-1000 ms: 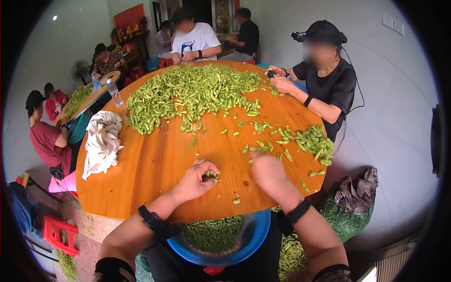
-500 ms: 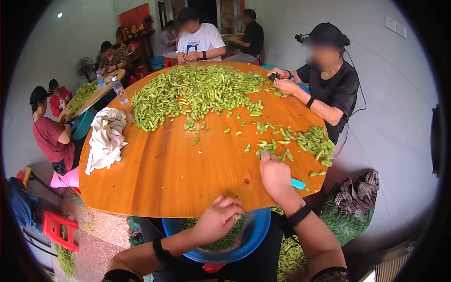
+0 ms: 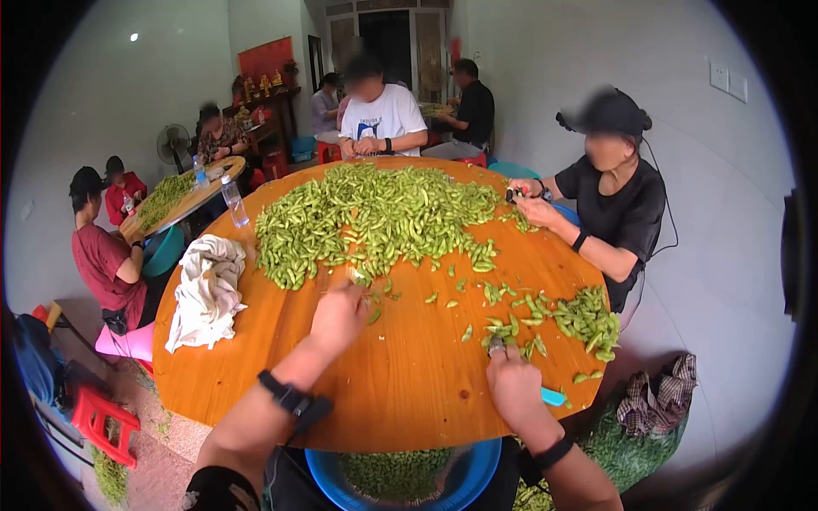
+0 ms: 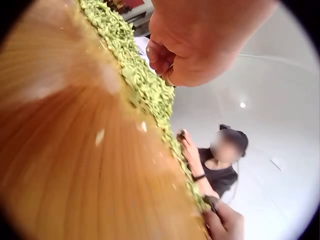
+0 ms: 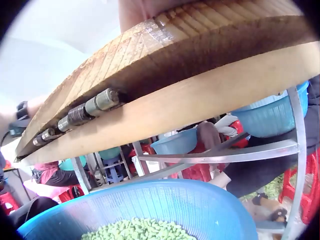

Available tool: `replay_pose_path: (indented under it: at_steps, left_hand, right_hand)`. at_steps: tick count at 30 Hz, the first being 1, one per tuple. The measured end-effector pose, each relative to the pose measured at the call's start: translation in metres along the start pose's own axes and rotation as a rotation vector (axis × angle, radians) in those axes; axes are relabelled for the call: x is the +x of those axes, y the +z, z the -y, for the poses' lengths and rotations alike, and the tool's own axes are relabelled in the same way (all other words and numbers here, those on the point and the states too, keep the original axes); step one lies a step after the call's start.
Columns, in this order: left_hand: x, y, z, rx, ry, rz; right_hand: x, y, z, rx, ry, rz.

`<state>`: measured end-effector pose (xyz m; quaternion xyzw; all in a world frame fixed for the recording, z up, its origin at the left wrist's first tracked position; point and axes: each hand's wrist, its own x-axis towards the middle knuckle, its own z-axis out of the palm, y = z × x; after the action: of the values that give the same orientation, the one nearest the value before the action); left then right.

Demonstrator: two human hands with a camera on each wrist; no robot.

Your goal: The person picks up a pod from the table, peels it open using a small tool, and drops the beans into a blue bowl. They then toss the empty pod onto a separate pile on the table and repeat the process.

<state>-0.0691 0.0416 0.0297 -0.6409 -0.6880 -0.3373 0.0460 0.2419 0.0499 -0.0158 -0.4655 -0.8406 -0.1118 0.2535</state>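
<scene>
A big heap of green pods lies on the round wooden table. At the heap's near edge is my left hand, its fingertips blurred beside a few pods. The left wrist view shows that hand with curled fingers close to the thumb; whatever is between them is hidden. My right hand grips a tool with a turquoise handle end and a metal part at its fingertips, beside loose pods. Below the table edge, a blue basin holds shelled green beans.
A smaller pod pile lies at the right. At the left are a crumpled white cloth and a plastic bottle. A person in black sits at the right, another in white across. A red stool stands lower left.
My left hand has moved from above the basin, forward and left to the heap. The right hand still grips the tool beside the loose pods. The head view has tilted upward.
</scene>
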Motion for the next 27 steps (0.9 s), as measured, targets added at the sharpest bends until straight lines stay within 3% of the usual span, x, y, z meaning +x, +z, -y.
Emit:
replay_pose_path:
  at_steps: [1, 3, 4, 6, 7, 9, 12, 16, 19, 21, 22, 24, 26, 27]
  left_hand:
    - [0.017, 0.011, 0.016, -0.004, 0.002, -0.005]
    - [0.038, 0.024, 0.033, 0.103, 0.176, 0.101]
    - [0.041, 0.024, 0.036, 0.096, 0.177, 0.096]
    - [0.039, 0.026, 0.038, 0.008, 0.174, 0.335]
    - [0.038, 0.03, 0.039, 0.005, 0.175, 0.346]
    - [0.03, 0.034, 0.043, 0.17, 0.158, 0.279]
    - [0.013, 0.011, 0.01, 0.223, 0.095, 0.264]
    - [0.003, 0.027, 0.015, 0.02, 0.242, 0.221]
    - [0.025, 0.032, 0.004, 0.088, 0.202, 0.187]
    - [0.049, 0.046, 0.007, 0.05, 0.014, 0.156]
    - [0.057, 0.056, 0.013, 0.045, 0.014, 0.156]
    - [0.068, 0.071, 0.018, 0.179, -0.162, 0.288]
    - [0.065, 0.073, 0.022, 0.161, -0.105, 0.239]
    - [0.061, 0.071, 0.02, 0.149, -0.049, 0.188]
  right_hand:
    - [-0.001, 0.001, -0.001, -0.028, 0.004, 0.036]
    - [-0.002, 0.004, -0.001, -0.036, -0.003, 0.04]
    - [0.0, 0.004, -0.002, -0.039, -0.008, 0.046]
    - [0.001, 0.0, -0.001, -0.042, -0.012, 0.054]
    - [0.001, -0.001, 0.0, -0.037, -0.015, 0.057]
    - [0.001, 0.0, 0.0, -0.08, -0.026, 0.075]
    - [0.005, -0.005, -0.001, -0.095, -0.086, 0.083]
    - [0.012, -0.017, 0.002, 0.076, -0.15, 0.186]
    - [0.015, -0.018, 0.008, 0.037, -0.152, 0.226]
    - [0.015, -0.014, 0.01, 0.017, -0.127, 0.234]
    - [0.014, -0.012, 0.01, 0.007, -0.104, 0.246]
    - [0.013, -0.012, 0.009, 0.06, -0.089, 0.214]
    - [0.013, -0.015, 0.004, 0.112, -0.065, 0.187]
    - [0.017, -0.019, 0.003, 0.284, -0.122, 0.128]
